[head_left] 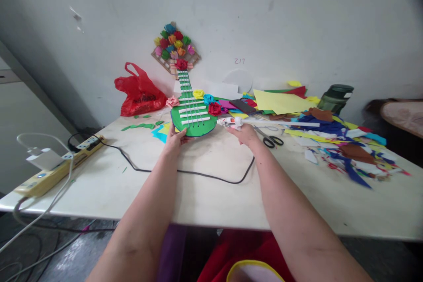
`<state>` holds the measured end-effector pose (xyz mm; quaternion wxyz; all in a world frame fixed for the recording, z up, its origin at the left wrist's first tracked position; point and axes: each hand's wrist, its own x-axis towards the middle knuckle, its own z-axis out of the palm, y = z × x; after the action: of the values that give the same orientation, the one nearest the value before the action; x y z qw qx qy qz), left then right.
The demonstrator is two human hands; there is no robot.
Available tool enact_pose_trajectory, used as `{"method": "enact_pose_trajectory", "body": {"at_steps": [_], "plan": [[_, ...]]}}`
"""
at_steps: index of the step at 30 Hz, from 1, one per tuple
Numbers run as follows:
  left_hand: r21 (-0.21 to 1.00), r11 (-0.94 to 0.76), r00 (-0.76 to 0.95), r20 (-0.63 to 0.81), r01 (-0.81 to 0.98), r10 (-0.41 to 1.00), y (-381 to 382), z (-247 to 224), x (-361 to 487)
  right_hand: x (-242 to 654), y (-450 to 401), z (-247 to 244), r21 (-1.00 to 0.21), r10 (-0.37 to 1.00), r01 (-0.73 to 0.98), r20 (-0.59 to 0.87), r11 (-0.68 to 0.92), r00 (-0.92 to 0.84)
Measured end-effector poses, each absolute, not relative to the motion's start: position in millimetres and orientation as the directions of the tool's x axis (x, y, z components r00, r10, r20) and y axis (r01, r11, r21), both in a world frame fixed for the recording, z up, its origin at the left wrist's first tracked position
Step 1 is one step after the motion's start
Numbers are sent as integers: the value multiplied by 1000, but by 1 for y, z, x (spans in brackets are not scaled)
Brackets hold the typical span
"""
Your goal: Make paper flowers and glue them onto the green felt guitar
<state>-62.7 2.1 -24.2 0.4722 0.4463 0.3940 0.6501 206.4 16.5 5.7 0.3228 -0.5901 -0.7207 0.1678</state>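
Observation:
My left hand [177,135] grips the lower left edge of a green paper guitar [195,130], tilted up off the table. White strips and strings run across its face and neck. Paper flowers in pink, yellow, blue and red sit around its body, with a red flower [181,64] at the neck's top. Closed around a white hot glue gun [230,122] is my right hand [244,134], just right of the guitar's lower edge. From the gun's back a long glue stick [280,123] points right. Whether the nozzle touches the guitar, I cannot tell.
The gun's black cord [211,176] crosses the table to a power strip [42,181]. Black-handled scissors [272,142] lie beside my right hand. Paper scraps [358,153] and a green bottle [335,98] are at right. A red bag [140,92] and flower decoration [172,44] stand behind.

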Motion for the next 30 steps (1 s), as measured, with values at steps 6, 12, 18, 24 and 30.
{"method": "enact_pose_trajectory", "body": {"at_steps": [6,12,18,24,30], "plan": [[930,-252,-153,217,-267,964,2,-24,-63,207,15,7,-610,961,754,257,243,-102],[931,-249,-155,214,-268,965,2,-24,-63,208,17,6,-637,957,728,271,255,-98],[933,-249,-152,215,-258,965,2,-24,-63,208,18,4,-638,955,728,286,251,-79],[931,-249,-149,215,-266,965,1,-23,-62,204,18,6,-589,956,769,275,248,-98],[931,-244,-151,209,-272,966,2,-24,-63,202,14,10,-572,951,775,286,270,-120]]}}
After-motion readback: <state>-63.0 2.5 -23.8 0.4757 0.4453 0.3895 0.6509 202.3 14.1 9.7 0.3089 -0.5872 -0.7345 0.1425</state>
